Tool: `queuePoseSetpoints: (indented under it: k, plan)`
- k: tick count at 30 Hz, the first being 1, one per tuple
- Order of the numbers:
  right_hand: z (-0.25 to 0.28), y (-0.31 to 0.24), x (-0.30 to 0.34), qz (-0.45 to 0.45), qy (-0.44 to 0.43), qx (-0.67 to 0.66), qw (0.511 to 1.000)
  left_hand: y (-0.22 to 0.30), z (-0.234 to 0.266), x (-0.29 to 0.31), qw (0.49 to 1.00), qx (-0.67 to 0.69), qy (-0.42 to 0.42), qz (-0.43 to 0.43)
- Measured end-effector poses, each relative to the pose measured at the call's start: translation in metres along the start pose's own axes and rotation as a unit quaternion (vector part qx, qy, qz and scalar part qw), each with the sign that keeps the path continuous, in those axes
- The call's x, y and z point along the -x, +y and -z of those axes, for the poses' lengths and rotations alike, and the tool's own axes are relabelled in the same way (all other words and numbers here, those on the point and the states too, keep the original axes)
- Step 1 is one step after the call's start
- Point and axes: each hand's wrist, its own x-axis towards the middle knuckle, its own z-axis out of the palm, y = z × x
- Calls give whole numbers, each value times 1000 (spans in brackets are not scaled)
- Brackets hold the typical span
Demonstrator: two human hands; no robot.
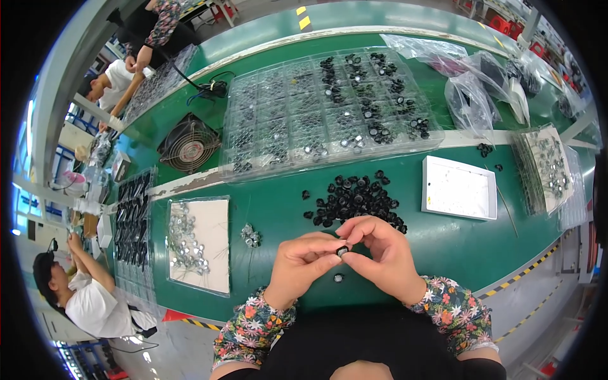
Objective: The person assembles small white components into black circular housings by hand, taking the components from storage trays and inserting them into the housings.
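Close to my body, my left hand [305, 261] and my right hand [387, 258] meet fingertip to fingertip. Both pinch one small round black part with a pale, shiny centre [342, 251]. On the table just below my fingertips lies a single similar part [339, 278]. Beyond my hands spreads a loose heap of black round parts [358, 197], partly covered by my right fingers. Left of my left hand sits a small cluster of clear, glassy pieces [251, 235]. Further left, more such pieces [187, 248] rest on a cream board [216, 266].
A large clear compartment tray [266, 166], partly filled with black and clear parts, spans the back. At right stand a white open box [461, 206] and stacked trays [532, 171]. A black fan [190, 149] and plastic bags [468, 104] lie behind. Other people work at left.
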Motion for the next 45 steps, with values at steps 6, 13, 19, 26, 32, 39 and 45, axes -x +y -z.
queuePoseSetpoints:
  k: [6,13,19,26,32,39,45]
  plan:
    - [2,-1,0,-38,-38,-55,997,10,-7,1,997,-75,4,-24]
    - [15,-16,2,-125,-51,-33,990,11,-8,-2,991,-126,-42,-7]
    - [15,-18,0,-146,-73,-28,986,11,-8,5,992,-117,-52,-9]
    - [22,-15,-7,-135,-89,-2,987,3,-14,4,996,-84,-31,7]
    - [15,1,-16,-83,-48,35,995,-1,-7,-1,998,-32,41,-31]
    - [17,-7,-10,31,-50,221,974,-4,-9,-3,999,12,32,-7]
    - [12,-9,-10,58,-22,299,952,7,-17,-2,985,-149,69,-45]
